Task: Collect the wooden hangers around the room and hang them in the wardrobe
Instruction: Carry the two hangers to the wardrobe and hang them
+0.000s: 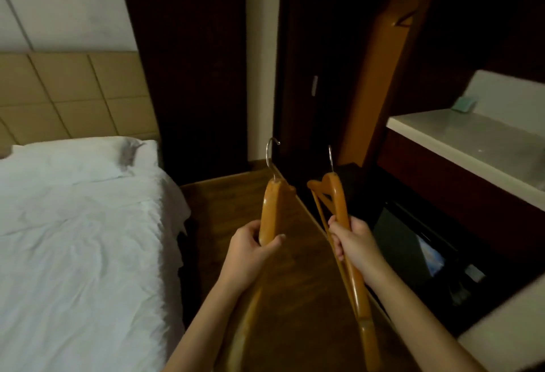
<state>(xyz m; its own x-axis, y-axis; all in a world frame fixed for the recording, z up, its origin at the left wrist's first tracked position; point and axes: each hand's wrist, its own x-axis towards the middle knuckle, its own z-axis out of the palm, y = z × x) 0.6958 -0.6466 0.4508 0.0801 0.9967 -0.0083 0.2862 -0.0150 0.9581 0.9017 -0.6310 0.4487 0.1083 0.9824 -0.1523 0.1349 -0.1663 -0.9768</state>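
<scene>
I hold one wooden hanger in each hand, both seen edge-on with their metal hooks pointing up and away from me. My left hand [250, 246] grips the left hanger [272, 203] around its shoulder. My right hand [352, 239] is closed around the right hanger [336, 194], whose lower bar and arm run down past my wrist. Ahead stands the dark wardrobe [339, 61], its orange-brown door [380, 76] open and its inside too dark to make out.
A bed with white sheets and a pillow [73, 224] fills the left side, under a tan padded headboard. A pale countertop [472, 147] with a small green item sits at right, above a dark cabinet. Wooden floor [230, 209] lies between the bed and the wardrobe.
</scene>
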